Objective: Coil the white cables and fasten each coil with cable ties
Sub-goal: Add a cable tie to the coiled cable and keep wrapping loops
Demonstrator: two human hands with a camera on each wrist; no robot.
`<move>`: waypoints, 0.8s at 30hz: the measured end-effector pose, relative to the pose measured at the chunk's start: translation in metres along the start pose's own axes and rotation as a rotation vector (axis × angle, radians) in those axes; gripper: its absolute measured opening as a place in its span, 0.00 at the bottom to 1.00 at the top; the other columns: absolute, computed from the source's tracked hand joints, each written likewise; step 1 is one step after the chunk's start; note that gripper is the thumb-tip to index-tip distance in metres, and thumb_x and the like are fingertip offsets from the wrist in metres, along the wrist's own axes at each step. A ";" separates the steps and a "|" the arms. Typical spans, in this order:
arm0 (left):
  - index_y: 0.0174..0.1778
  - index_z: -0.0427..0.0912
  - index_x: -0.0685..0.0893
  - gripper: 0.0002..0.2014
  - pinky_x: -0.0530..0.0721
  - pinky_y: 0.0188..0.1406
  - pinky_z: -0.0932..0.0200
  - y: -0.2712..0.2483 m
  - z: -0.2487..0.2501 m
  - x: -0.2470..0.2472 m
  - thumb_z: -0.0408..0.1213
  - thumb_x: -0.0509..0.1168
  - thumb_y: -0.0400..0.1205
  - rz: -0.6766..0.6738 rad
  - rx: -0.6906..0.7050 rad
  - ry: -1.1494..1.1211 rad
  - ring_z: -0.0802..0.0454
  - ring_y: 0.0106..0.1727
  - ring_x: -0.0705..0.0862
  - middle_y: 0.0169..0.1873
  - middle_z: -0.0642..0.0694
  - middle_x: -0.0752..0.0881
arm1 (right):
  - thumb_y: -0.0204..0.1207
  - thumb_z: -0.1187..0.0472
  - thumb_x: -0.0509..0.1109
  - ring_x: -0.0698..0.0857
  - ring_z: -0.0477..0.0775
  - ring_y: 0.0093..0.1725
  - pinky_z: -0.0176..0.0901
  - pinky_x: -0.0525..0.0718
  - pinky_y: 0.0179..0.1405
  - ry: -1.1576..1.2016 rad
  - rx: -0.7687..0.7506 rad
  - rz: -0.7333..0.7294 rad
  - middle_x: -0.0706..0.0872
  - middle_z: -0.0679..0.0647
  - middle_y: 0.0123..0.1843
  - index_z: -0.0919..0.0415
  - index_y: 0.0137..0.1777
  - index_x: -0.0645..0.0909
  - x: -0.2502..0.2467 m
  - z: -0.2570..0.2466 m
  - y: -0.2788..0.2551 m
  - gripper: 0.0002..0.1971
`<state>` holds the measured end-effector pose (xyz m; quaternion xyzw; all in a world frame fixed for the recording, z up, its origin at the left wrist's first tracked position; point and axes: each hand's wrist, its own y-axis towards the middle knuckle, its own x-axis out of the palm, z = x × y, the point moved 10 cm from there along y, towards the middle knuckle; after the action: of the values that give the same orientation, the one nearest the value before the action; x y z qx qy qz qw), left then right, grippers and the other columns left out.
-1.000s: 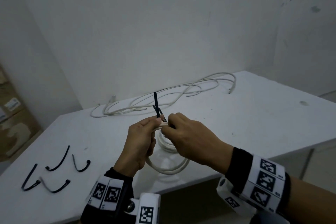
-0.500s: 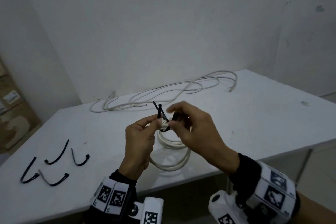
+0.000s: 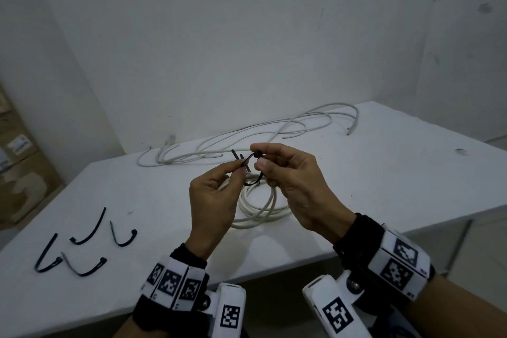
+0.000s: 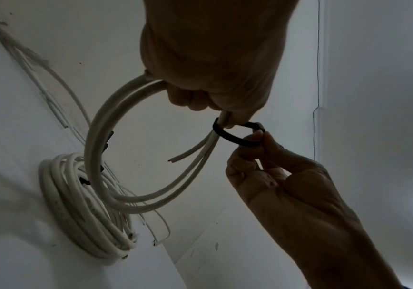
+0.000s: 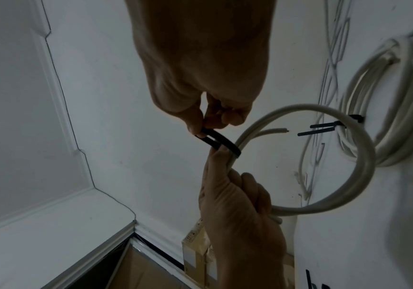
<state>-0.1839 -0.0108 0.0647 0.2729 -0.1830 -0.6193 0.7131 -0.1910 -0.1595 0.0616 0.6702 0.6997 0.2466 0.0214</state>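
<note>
The left hand [image 3: 212, 200] is closed around a small white cable coil [image 4: 106, 148], with its fingers curled over the strands, and its thumb and forefinger also touch the black cable tie [image 4: 232, 135] that goes around the strands just beside them. The right hand [image 3: 296, 186] pinches the looped end of this tie between thumb and forefinger; its other fingers are curled and hold nothing. The tie forms an open loop around the coil, not tight on the strands. One cut end of the cable sticks out free beside the tie. Both hands hold the coil in the air above the white table [image 3: 384, 173]. Directly under the hands lies a bigger coil [image 3: 260, 211] of white cable on the table, already bound with black ties whose tails stick out. Behind the hands, loose white cables [image 3: 247, 137] are spread along the far edge of the table. To the left of the left hand, four spare black ties [image 3: 82, 244] lie on the table, well apart from the coils.
</note>
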 end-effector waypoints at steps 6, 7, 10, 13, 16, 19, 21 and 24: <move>0.51 0.43 0.90 0.10 0.88 0.49 0.60 -0.001 0.007 0.004 0.26 0.69 0.79 -0.015 0.065 0.050 0.55 0.44 0.91 0.41 0.52 0.92 | 0.76 0.74 0.68 0.81 0.41 0.34 0.31 0.75 0.31 0.015 -0.006 0.010 0.86 0.44 0.33 0.59 0.53 0.86 -0.005 -0.001 0.002 0.12; 0.50 0.43 0.90 0.10 0.87 0.48 0.61 -0.001 0.008 0.004 0.25 0.69 0.79 -0.014 0.080 0.058 0.56 0.44 0.91 0.41 0.53 0.92 | 0.76 0.74 0.68 0.81 0.42 0.35 0.32 0.75 0.32 0.019 -0.008 0.010 0.87 0.45 0.33 0.59 0.53 0.86 -0.006 0.000 0.002 0.12; 0.50 0.43 0.90 0.10 0.87 0.47 0.65 -0.001 0.012 0.006 0.25 0.69 0.79 -0.004 0.113 0.078 0.58 0.44 0.91 0.41 0.54 0.92 | 0.76 0.73 0.68 0.81 0.43 0.35 0.34 0.74 0.32 0.035 -0.015 0.010 0.87 0.45 0.34 0.59 0.53 0.87 -0.010 -0.001 0.001 0.12; 0.51 0.42 0.90 0.10 0.85 0.46 0.68 -0.003 0.016 0.010 0.24 0.69 0.79 -0.006 0.153 0.115 0.61 0.44 0.90 0.42 0.52 0.91 | 0.76 0.74 0.68 0.81 0.42 0.35 0.32 0.74 0.32 0.036 -0.021 0.017 0.87 0.45 0.34 0.58 0.52 0.86 -0.014 -0.002 0.001 0.12; 0.52 0.44 0.89 0.11 0.84 0.44 0.71 -0.004 0.017 0.012 0.25 0.69 0.79 0.005 0.182 0.158 0.64 0.43 0.89 0.42 0.55 0.90 | 0.76 0.74 0.68 0.80 0.46 0.38 0.34 0.74 0.32 0.036 -0.023 0.017 0.88 0.46 0.35 0.57 0.51 0.87 -0.017 -0.002 0.000 0.13; 0.52 0.42 0.90 0.10 0.83 0.39 0.74 -0.005 0.015 0.015 0.26 0.69 0.79 0.010 0.194 0.213 0.64 0.39 0.89 0.38 0.61 0.88 | 0.76 0.75 0.67 0.79 0.44 0.34 0.33 0.74 0.30 0.003 -0.006 0.018 0.87 0.46 0.33 0.60 0.52 0.86 -0.020 0.001 -0.001 0.12; 0.52 0.41 0.91 0.10 0.82 0.37 0.75 -0.006 0.013 0.017 0.26 0.69 0.79 0.002 0.202 0.247 0.65 0.38 0.88 0.37 0.63 0.88 | 0.76 0.75 0.67 0.78 0.44 0.33 0.33 0.73 0.29 -0.017 0.011 0.020 0.86 0.48 0.32 0.62 0.53 0.86 -0.023 0.003 -0.001 0.11; 0.53 0.41 0.91 0.10 0.84 0.34 0.71 -0.008 0.014 0.020 0.28 0.69 0.79 -0.025 0.238 0.301 0.61 0.37 0.88 0.36 0.63 0.87 | 0.76 0.74 0.68 0.77 0.45 0.32 0.33 0.72 0.28 -0.035 0.037 0.026 0.85 0.50 0.32 0.63 0.53 0.86 -0.028 0.005 0.000 0.11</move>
<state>-0.1952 -0.0334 0.0689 0.4472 -0.1428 -0.5541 0.6874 -0.1859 -0.1842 0.0489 0.6839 0.6947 0.2221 0.0180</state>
